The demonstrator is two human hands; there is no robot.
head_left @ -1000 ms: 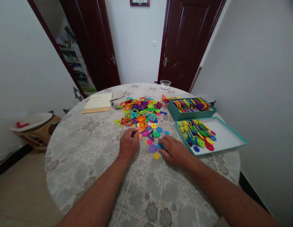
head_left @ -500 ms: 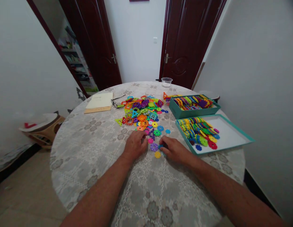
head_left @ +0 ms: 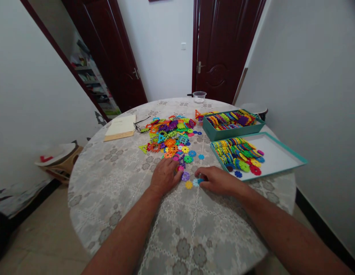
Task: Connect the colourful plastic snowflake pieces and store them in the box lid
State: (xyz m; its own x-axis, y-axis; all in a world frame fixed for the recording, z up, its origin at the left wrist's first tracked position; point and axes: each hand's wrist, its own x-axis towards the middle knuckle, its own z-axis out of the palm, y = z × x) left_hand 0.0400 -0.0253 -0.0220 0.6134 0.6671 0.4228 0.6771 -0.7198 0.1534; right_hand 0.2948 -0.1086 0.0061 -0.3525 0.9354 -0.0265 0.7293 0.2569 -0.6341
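Note:
My left hand [head_left: 163, 176] rests palm down on the table, its thumb and forefinger apart beside a pink notched disc [head_left: 181, 168]. Its other fingertips are partly hidden. Between thumb and fingers, my right hand [head_left: 216, 179] pinches a blue notched disc [head_left: 200, 180]. A pale blue disc [head_left: 196, 182] lies by that thumb. Between the hands are a lilac ring-shaped disc [head_left: 185, 176] and, nearer to me, a yellow disc [head_left: 189, 185]. Just beyond them lie a purple cut-out piece [head_left: 182, 160] and a green disc [head_left: 188, 159].
A heap of colourful plastic pieces [head_left: 168, 133] spreads across the middle. At right, a green box [head_left: 223, 134] and its lid [head_left: 280, 156] hold rows of discs. A notebook [head_left: 120, 126], glasses [head_left: 138, 128] and a clear bowl [head_left: 199, 97] stand farther back on the round table [head_left: 108, 187].
My right hand has drawn slightly right with the blue disc, uncovering the pale blue one. My left fingers have come over the pink disc's edge. The view has shifted a little.

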